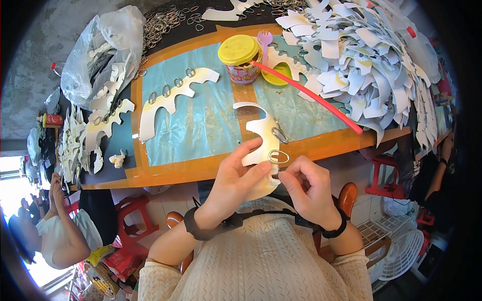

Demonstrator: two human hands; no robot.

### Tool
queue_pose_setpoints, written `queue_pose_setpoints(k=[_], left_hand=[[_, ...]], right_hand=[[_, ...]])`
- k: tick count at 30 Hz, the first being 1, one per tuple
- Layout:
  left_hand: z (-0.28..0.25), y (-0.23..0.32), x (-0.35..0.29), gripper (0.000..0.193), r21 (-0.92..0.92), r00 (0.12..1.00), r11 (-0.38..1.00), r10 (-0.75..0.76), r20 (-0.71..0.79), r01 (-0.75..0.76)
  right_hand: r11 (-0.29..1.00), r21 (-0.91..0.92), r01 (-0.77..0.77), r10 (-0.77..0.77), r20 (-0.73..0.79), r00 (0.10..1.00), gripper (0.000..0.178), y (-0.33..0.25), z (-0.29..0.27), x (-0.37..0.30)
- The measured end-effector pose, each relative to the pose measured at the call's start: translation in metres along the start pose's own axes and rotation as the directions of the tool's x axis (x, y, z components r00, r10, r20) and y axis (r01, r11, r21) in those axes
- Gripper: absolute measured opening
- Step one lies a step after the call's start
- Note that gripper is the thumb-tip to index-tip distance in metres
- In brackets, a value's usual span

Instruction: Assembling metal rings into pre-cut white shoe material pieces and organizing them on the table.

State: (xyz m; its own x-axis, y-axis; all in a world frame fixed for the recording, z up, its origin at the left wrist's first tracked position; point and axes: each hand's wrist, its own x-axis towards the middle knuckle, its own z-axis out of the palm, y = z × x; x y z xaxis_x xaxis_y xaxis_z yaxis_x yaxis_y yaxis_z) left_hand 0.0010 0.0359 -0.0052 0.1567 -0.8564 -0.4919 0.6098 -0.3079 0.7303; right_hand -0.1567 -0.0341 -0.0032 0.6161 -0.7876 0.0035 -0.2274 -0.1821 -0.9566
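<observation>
My left hand (pixel 240 173) grips a white, scalloped cut-out piece (pixel 267 133), of leather-like sheet, over the table's near edge. Two metal rings hang along its right side: an oval ring (pixel 279 156) close to my fingers and another ring (pixel 279 135) further up. At the piece's lower right edge, my right hand (pixel 307 188) has its thumb and forefinger pinched together. What lies between those fingertips is too small to make out. A similar white piece with several rings (pixel 173 95) rests on the blue table covering to the left.
A tub with a yellow lid (pixel 238 50) and a red stick (pixel 311 95) stand at the back middle. White pieces are heaped at right (pixel 361 60). Loose rings (pixel 163 22) lie behind a plastic bag (pixel 108 55). Another person (pixel 65 226) sits at left, near red stools (pixel 135 220).
</observation>
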Motion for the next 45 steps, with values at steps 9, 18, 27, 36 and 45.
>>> queue_pose_setpoints(k=[9, 18, 27, 36, 45], left_hand=[[0.001, -0.006, 0.005, 0.053, 0.175, 0.985, 0.971, 0.171, -0.033, -0.163], [0.006, -0.011, 0.007, 0.054, -0.020, 0.968, 0.976, 0.213, -0.132, -0.217], [-0.004, -0.007, -0.003, 0.050, -0.148, 0.978, 0.967, 0.201, -0.058, -0.207], [-0.029, 0.043, -0.047, 0.038, 0.894, 0.952, 0.410, 0.302, 0.054, -0.181], [-0.002, 0.045, 0.006, 0.017, 0.758, 0.877, 0.450, 0.327, 0.352, -0.472]], right_hand=[[1.000, -0.018, -0.004, 0.005, 0.043, 0.999, 0.011, 0.007, 0.003, 0.000], [0.947, 0.299, -0.116, 0.100, 0.069, 0.993, 0.009, 0.013, 0.011, -0.004], [0.915, 0.338, -0.219, 0.217, 0.045, 0.975, 0.011, 0.004, 0.007, 0.008], [0.873, -0.176, 0.454, -0.392, 0.298, 0.870, 0.025, -0.010, -0.034, 0.053], [0.837, -0.226, 0.499, -0.407, 0.353, 0.843, 0.030, -0.016, -0.036, 0.059]])
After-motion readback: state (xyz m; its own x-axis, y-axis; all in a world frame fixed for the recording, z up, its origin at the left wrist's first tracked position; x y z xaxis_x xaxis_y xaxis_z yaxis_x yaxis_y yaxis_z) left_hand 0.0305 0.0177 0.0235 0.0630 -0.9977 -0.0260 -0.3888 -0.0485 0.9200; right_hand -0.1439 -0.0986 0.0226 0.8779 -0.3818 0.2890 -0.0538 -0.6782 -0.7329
